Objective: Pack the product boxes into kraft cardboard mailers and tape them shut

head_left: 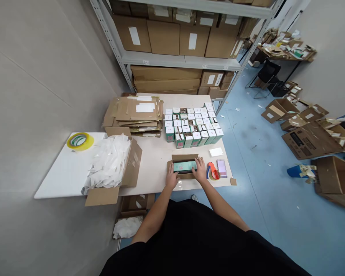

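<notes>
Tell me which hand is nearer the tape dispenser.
Right. The right hand sits beside the tape dispenser; the left hand is farther, across the box.

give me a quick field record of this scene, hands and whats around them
left hand: on the left end of the green box
right hand: on the box's right end
box sits in: open cardboard carton
beside carton: orange tape dispenser
farther along table: rows of green-and-white boxes, flattened cardboard stack
to the left: yellow tape roll, carton of white packing filler
behind: metal shelving holding brown cartons
</notes>
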The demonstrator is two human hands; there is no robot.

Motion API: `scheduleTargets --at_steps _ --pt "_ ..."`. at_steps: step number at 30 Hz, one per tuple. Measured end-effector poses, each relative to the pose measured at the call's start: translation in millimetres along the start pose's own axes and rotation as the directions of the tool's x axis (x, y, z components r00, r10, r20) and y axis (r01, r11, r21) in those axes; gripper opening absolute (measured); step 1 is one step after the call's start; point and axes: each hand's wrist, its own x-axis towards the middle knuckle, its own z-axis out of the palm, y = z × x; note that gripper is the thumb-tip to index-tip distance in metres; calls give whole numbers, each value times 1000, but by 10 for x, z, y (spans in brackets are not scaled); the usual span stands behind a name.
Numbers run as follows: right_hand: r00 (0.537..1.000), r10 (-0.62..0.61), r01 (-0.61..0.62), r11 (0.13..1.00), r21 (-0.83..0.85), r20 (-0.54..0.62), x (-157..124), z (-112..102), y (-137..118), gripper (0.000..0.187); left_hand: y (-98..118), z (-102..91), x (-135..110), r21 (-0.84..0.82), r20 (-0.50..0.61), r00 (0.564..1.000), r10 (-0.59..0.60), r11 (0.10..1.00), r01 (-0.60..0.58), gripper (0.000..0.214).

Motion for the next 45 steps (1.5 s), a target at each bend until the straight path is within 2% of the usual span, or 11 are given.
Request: scheduleTargets --at_steps 3,8,13,17,21,25,31,34,38,41,45 --pt "996 -60 59 998 21 70 41 -145 -13 62 93 5 -11 -13 -48 999 -19 1000 19 7" --pt "981 -146 132 985 113 129 93 -324 -20 62 207 19 -153 -43 -120 990 -73 997 68 14" --pt "957 -258 224 949 221 134 173 -411 -207 62 260 34 -650 -36 -242 956 -165 986 161 18" --pt "893 -399 330 895 302 208 255 -329 -617 63 281 -33 -1186 -38 -371 891 -262 963 267 18" --pt "798 -532 423 828 369 281 297 -80 -1187 62 244 -185 -1679 -68 -452 810 -375 919 388 16" --pt "693 -634 495 765 413 343 317 291 -1844 63 70 -343 -2049 -97 -490 747 -450 879 466 17" --pt "538 -743 602 669 435 397 358 966 -2958 62 -277 -571 -2358 -134 -507 706 -494 855 501 19" --pt "455 -742 649 655 386 492 399 1277 -3381 74 -392 -666 -2444 -140 -509 705 -494 855 499 23" --pt "382 -654 702 665 256 653 448 1546 -3600 89 -504 -717 -2530 -152 -513 714 -477 869 471 24" --pt "372 -638 745 638 193 675 426 1638 -3589 73 -570 -717 -2562 -167 -509 728 -459 882 440 23" --pt "399 -638 744 645 174 659 350 1690 -3553 50 -620 -726 -2554 -171 -495 747 -444 893 417 21"
